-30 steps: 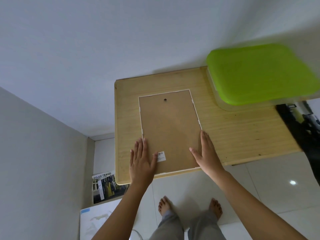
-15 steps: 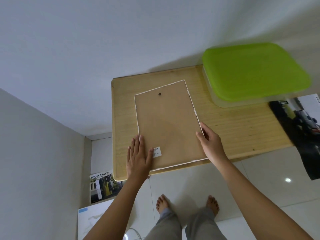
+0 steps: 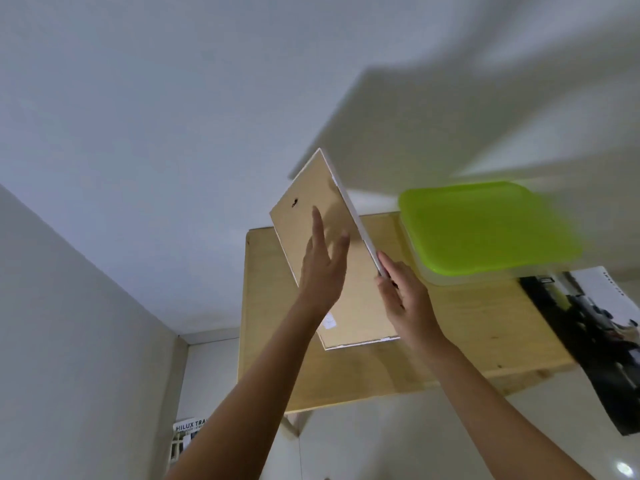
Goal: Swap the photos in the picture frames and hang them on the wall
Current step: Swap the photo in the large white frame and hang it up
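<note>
Picture frame with a brown board back and thin white rim (image 3: 360, 299) is held in both hands, tipped up over the left part of the light wooden table (image 3: 467, 327). Right hand (image 3: 405, 299) pinches the rim on its right side, with thumb and fingers curled round it. Left hand (image 3: 323, 271) lies flat on the brown back with straight fingers and grips nothing. I think the step is taking it to the wall. Keep the pinch tight and the flat hand pushing softly, so it cannot slide. Keep the small black hanging hole (image 3: 294, 203) at the top. Go slowly past the box with the green lid (image 3: 485, 230) just to the right. I cannot see a nail on the white wall (image 3: 173, 116), so look for one first.
</note>
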`<move>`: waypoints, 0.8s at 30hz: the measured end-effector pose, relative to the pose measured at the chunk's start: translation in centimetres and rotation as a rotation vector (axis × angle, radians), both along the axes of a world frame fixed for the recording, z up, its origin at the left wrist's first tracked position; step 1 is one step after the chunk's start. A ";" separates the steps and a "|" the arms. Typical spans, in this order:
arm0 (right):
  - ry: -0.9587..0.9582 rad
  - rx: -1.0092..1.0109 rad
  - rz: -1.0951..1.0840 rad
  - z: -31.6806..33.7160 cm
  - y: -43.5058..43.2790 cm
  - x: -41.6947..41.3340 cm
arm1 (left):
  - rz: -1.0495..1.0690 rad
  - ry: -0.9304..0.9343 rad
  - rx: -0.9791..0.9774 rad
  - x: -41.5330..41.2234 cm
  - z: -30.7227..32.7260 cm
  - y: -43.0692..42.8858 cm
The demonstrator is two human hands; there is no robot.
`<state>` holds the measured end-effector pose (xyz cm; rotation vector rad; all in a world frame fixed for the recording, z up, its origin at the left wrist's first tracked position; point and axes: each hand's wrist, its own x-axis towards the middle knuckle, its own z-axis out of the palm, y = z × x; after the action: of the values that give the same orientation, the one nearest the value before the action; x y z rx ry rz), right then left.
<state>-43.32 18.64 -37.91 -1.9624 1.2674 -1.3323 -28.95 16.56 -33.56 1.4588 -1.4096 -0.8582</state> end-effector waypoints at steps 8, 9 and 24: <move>0.405 -0.431 0.057 3.4 -0.8 0.4 | 0.147 0.093 -0.172 0.9 4.6 -1.5; 0.398 -0.423 0.067 3.4 -0.7 0.6 | 0.158 0.083 -0.172 1.1 4.4 -1.4; 0.309 0.157 0.068 3.0 -3.7 1.8 | 0.482 0.560 -0.062 9.8 1.1 0.6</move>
<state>-41.51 14.95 -34.87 -2.1333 1.3823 -0.8916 -19.17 17.21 -32.42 1.2944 -0.6289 -0.8124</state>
